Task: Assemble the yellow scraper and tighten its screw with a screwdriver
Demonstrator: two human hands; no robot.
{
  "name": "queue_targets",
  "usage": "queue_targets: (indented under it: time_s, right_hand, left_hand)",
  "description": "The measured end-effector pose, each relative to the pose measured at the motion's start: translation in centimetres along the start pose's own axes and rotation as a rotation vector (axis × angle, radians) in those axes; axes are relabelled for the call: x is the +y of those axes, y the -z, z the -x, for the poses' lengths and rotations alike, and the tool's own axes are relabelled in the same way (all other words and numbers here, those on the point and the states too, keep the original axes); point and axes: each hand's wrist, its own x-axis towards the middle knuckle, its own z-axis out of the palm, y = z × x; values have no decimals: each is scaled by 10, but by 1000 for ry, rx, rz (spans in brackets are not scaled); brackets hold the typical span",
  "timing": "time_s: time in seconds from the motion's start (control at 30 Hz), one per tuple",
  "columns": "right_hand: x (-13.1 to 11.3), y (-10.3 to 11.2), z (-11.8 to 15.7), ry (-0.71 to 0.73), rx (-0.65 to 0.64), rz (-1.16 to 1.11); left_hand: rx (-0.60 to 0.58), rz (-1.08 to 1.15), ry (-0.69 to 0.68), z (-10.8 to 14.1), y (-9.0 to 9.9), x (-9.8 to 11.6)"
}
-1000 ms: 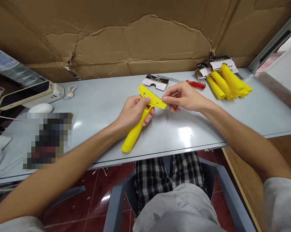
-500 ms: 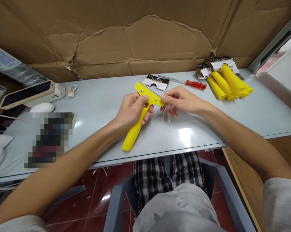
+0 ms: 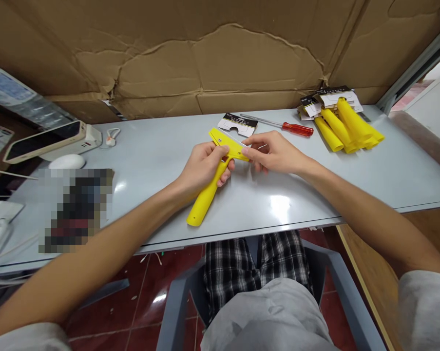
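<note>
A yellow scraper (image 3: 207,199) with a long handle and a wide head is held above the table, its handle slanting toward me. My left hand (image 3: 205,165) is closed round the neck of the scraper, thumb pressed on the head. At the right end of the head, the thumb and fingers of my right hand (image 3: 273,152) pinch its corner near a small screw. A thin pale blade edge runs along the far side of the head. Just beyond lies a black and white cardboard sleeve (image 3: 247,127), beside a screwdriver (image 3: 296,129) with a red handle.
Several yellow scraper handles (image 3: 346,126) with card sleeves lie in a pile at the back right. Cardboard (image 3: 205,63) stands behind the grey table (image 3: 315,195). On the left are a phone on a white charger (image 3: 77,139), a white mouse (image 3: 66,162) and cables.
The scraper's head has shifted slightly right and tilted a little. My right hand's fingers have closed in on the corner of the head; my left hand keeps its hold.
</note>
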Motion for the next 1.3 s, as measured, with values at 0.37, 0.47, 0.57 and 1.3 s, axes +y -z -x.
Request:
queue_targets:
  time_s: [0.37,0.47,0.57,1.3]
  right_hand:
    - [5,6,-4,-9,120,-94]
    - [2,8,-4,-34,131,-109]
    - [-1,6,-3,-46,116,-121]
    - [-8,-10,-3,-184,66,-213]
  left_hand:
    - [-50,17,56,3,-5,-2]
    - [-45,4,65,4,-5,-1]
    - [-32,-18,79,3,-5,1]
    - [50,-28,124,2,-5,2]
